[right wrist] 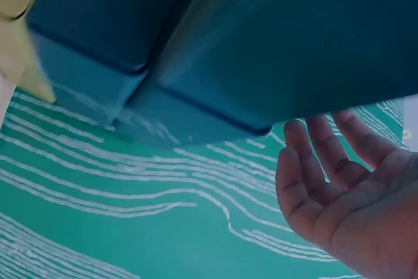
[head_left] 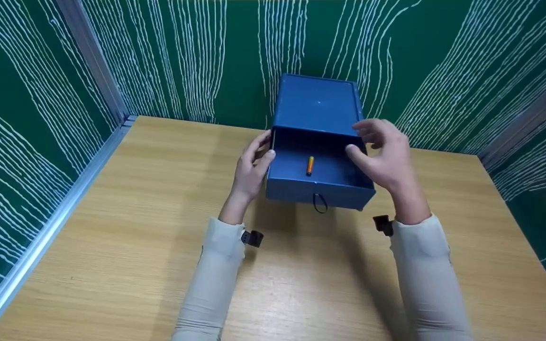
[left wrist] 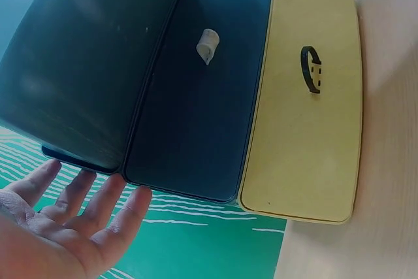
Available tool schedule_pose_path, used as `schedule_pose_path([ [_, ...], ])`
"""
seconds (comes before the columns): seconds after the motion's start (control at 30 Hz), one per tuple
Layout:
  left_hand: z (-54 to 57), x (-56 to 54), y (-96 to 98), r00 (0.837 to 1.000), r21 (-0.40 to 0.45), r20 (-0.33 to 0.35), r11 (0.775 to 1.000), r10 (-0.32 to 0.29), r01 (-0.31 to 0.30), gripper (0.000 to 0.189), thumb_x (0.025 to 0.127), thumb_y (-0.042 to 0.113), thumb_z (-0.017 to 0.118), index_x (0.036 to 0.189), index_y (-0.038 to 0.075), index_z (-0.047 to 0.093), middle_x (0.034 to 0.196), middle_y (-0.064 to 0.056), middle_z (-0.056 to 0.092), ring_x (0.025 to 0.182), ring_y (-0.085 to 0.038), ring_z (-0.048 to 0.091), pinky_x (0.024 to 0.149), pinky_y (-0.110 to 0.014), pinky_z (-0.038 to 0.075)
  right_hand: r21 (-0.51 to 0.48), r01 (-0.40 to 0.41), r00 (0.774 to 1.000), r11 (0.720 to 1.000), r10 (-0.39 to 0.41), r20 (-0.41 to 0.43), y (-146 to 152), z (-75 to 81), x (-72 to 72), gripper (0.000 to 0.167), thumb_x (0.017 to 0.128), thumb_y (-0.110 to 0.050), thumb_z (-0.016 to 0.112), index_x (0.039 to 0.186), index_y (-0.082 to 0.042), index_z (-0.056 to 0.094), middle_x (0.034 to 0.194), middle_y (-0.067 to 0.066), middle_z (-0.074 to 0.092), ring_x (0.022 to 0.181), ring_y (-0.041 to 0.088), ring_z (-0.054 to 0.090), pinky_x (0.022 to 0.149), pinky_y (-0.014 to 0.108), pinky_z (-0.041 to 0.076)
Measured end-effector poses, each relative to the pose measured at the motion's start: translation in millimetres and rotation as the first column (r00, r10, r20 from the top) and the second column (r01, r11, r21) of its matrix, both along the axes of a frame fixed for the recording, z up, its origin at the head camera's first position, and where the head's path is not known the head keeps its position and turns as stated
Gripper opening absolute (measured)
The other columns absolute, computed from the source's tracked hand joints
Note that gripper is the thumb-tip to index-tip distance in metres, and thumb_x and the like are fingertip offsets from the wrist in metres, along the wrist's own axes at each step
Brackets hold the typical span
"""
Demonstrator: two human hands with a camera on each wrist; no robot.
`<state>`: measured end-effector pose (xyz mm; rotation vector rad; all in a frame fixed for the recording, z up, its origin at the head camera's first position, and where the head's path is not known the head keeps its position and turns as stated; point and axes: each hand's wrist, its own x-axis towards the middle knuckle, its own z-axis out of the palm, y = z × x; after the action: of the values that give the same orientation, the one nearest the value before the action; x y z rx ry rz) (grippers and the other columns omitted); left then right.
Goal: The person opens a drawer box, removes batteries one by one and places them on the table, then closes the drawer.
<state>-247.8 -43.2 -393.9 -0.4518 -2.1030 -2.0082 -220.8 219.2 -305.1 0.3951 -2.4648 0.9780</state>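
Observation:
A blue drawer unit (head_left: pixel 318 102) stands against the far wall with its top drawer (head_left: pixel 296 187) pulled out. Inside the drawer lies a small orange cylinder with a dark end (head_left: pixel 310 166), which looks like a battery. A thin black loop (head_left: pixel 320 202) hangs from the drawer front. My left hand (head_left: pixel 250 168) rests against the drawer's left side, thumb near the rim; in the left wrist view its fingers (left wrist: pixel 104 200) look straight. On the right, my right hand (head_left: pixel 384 151) is at the opposite rim, fingers loosely bent, thumb over the drawer and nothing gripped.
Below the open drawer, the left wrist view shows a dark blue drawer front (left wrist: pixel 196 115) with a whitish tab (left wrist: pixel 208 45) and a yellow drawer front (left wrist: pixel 300 142) with a black loop (left wrist: pixel 310 70). The wooden table (head_left: pixel 126 213) meets green walls (head_left: pixel 240 85) with white lines.

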Motion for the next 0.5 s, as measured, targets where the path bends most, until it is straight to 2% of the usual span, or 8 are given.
schedule_pose_path([
  [0.3, 0.2, -0.1, -0.7, 1.0, 0.002, -0.011, 1.0, -0.009, 0.009, 0.055, 0.093, 0.036, 0.05, 0.145, 0.019, 0.043, 0.147, -0.005, 0.044, 0.13, -0.023, 0.045, 0.107, -0.042, 0.037, 0.028, -0.163, 0.987, 0.986, 0.162, 0.018, -16.6, 1.8, -5.3, 0.035, 0.082, -0.022, 0.07, 0.111, -0.004, 0.066, 0.103, 0.012, 0.063, 0.091, 0.023, 0.057, 0.079, 0.04, 0.047],
  [0.4, 0.1, 0.0, -1.3, 1.0, -0.003, -0.009, 1.0, -0.007, 0.007, 0.055, 0.093, 0.036, 0.049, 0.145, 0.019, 0.043, 0.148, -0.005, 0.044, 0.129, -0.022, 0.045, 0.107, -0.042, 0.037, 0.081, -0.202, 0.978, 0.976, 0.196, 0.07, -22.7, 0.5, -7.0, 0.036, 0.082, -0.024, 0.07, 0.111, -0.004, 0.066, 0.103, 0.012, 0.063, 0.093, 0.024, 0.057, 0.081, 0.041, 0.048],
  [0.5, -0.6, -0.4, -0.5, 1.0, 0.0, -0.008, 1.0, -0.002, 0.002, 0.055, 0.093, 0.035, 0.05, 0.145, 0.018, 0.043, 0.148, -0.005, 0.044, 0.129, -0.023, 0.046, 0.107, -0.042, 0.038, 0.157, -0.219, 0.967, 0.963, 0.193, 0.164, -28.0, 0.5, -7.0, 0.039, 0.082, -0.029, 0.071, 0.114, -0.006, 0.065, 0.106, 0.011, 0.064, 0.095, 0.026, 0.056, 0.085, 0.043, 0.048],
])
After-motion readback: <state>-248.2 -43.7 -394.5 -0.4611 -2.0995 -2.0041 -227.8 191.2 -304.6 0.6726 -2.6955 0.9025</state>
